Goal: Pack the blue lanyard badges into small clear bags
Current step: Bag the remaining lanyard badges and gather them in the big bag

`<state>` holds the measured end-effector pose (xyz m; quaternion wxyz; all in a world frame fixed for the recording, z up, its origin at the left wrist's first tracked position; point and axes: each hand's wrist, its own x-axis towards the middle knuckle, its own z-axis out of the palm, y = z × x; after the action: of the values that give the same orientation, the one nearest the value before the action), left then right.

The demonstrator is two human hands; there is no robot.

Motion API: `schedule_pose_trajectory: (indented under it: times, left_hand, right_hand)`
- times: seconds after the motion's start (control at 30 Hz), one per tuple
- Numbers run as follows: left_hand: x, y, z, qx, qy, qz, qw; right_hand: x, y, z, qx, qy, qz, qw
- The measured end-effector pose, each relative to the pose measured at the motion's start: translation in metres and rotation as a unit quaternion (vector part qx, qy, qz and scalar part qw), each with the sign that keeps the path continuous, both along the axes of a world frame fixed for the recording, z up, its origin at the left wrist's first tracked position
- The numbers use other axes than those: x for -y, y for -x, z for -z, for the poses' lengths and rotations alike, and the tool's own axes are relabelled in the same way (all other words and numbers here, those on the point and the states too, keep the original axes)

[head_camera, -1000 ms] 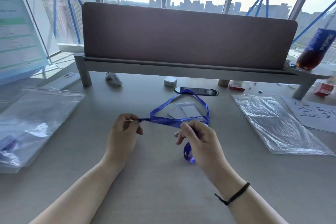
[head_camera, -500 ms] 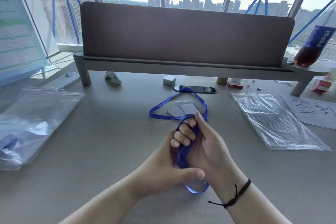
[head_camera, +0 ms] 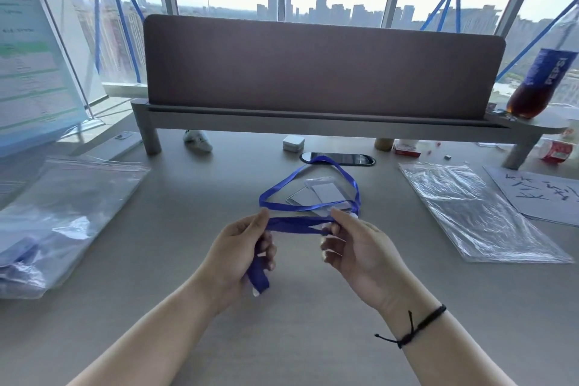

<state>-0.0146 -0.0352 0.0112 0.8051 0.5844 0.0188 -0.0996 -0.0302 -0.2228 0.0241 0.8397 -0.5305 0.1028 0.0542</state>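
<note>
Centrally, low in the frame, both hands hold a narrow blue ribbon lanyard (head_camera: 300,224) just above the pale grey bench (head_camera: 297,323). Left hand (head_camera: 238,257): fingers curled, thumb and forefinger pinching the ribbon, a folded bundle of it hanging down through the palm. Right hand (head_camera: 360,247): fingers curled, pinching the other end of the short taut stretch; black cord bracelet (head_camera: 413,327) on that wrist. Ribbon runs level between the two hands, and the rest loops away toward frame centre, lying on the bench around a clear plastic badge holder with pale cards (head_camera: 319,194). Holder sits just beyond the hands, flat, partly inside the loop. Right of centre: flat stack of small clear plastic bags (head_camera: 470,210), well apart from the hands. Left edge: large clear zip bag (head_camera: 62,213) with blue items inside, contents blurred. Right edge: white paper sheet with dark handwriting (head_camera: 542,194). Mid-frame above the loop: black phone (head_camera: 338,159) lying flat, small white box (head_camera: 293,143) beside it. Behind those, a brown fabric divider panel on a grey riser shelf (head_camera: 322,69); dark cola bottle with blue label (head_camera: 539,84) stands on the shelf's right end. Upper frame: windows, city skyline.
</note>
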Motion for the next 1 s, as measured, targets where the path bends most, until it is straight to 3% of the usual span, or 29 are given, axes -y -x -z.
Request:
schedule_pose_trajectory:
  times: [0.1,0.2,0.3,0.4,0.47,0.53,0.57,0.63,0.73,0.77,0.83,0.9,1.0]
  left_hand:
    - [-0.002,-0.006,0.001,-0.059,0.090,-0.059,0.992]
    - [-0.007,-0.008,-0.001,-0.098,0.194,-0.065,0.974]
    - [-0.007,-0.007,-0.004,-0.111,0.234,-0.081,0.962]
    - [-0.007,-0.009,-0.004,-0.084,0.213,-0.074,0.971]
    - [-0.010,-0.011,-0.002,-0.028,0.132,-0.074,0.988]
    - [-0.014,-0.013,0.004,0.074,-0.047,-0.073,0.993]
    - [-0.016,-0.014,0.009,0.135,-0.156,-0.067,0.976]
    - [-0.021,-0.015,0.017,0.238,-0.349,-0.028,0.906]
    - [-0.019,-0.012,0.023,0.312,-0.565,0.065,0.761]
    - [-0.017,-0.010,0.024,0.334,-0.604,0.078,0.720]
    - [-0.014,-0.008,0.025,0.372,-0.622,0.081,0.684]
    - [-0.014,-0.007,0.026,0.396,-0.609,0.080,0.683]
    - [-0.017,-0.009,0.025,0.397,-0.596,0.088,0.692]
  right_hand:
    - [-0.007,0.003,0.006,0.031,0.163,-0.015,0.986]
    - [-0.023,0.010,0.013,0.060,0.353,-0.061,0.932]
    - [-0.035,0.016,0.019,0.083,0.417,-0.096,0.900]
    - [-0.038,0.020,0.022,0.107,0.429,-0.136,0.887]
    - [-0.035,0.015,0.020,0.102,0.405,-0.134,0.899]
    - [-0.027,0.002,0.019,0.085,0.357,-0.087,0.926]
    - [-0.022,-0.008,0.019,0.080,0.359,-0.046,0.929]
    - [-0.012,-0.031,0.017,0.075,0.423,0.034,0.902]
    - [0.003,-0.069,0.011,0.076,0.568,0.073,0.817]
    - [0.008,-0.082,0.010,0.076,0.607,0.074,0.787]
    - [0.017,-0.107,0.008,0.062,0.651,0.061,0.754]
    - [0.020,-0.126,0.009,0.032,0.669,0.022,0.742]
    - [0.018,-0.144,0.013,0.003,0.730,-0.024,0.683]
